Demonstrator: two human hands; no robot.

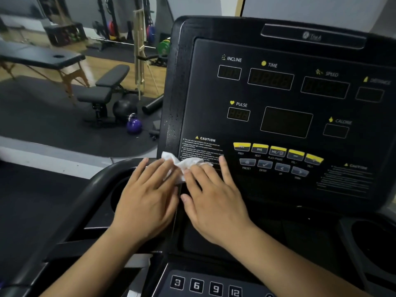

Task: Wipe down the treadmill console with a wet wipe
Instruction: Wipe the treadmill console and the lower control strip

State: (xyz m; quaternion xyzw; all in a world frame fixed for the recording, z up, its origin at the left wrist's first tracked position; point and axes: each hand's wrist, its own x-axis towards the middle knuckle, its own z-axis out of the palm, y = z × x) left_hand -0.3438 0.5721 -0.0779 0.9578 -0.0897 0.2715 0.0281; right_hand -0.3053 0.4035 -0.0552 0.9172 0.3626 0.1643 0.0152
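The black treadmill console (pixel 278 116) fills the right of the view, with dark displays and a row of yellow buttons (pixel 276 151). A crumpled white wet wipe (pixel 184 165) lies on the console's lower left corner, by the caution text. My left hand (pixel 147 196) lies flat with straight fingers on the wipe's left part. My right hand (pixel 212 196) lies beside it, fingers spread and pressing on the wipe's right part. Small wet droplets show along the console's left border.
A round cup holder (pixel 120 189) sits under my left hand, and another cup holder (pixel 372 243) is at the right edge. Number keys (pixel 205 287) lie near the bottom. Beyond the left handrail (pixel 70 211) are a bench, a massage table, a purple kettlebell and weights.
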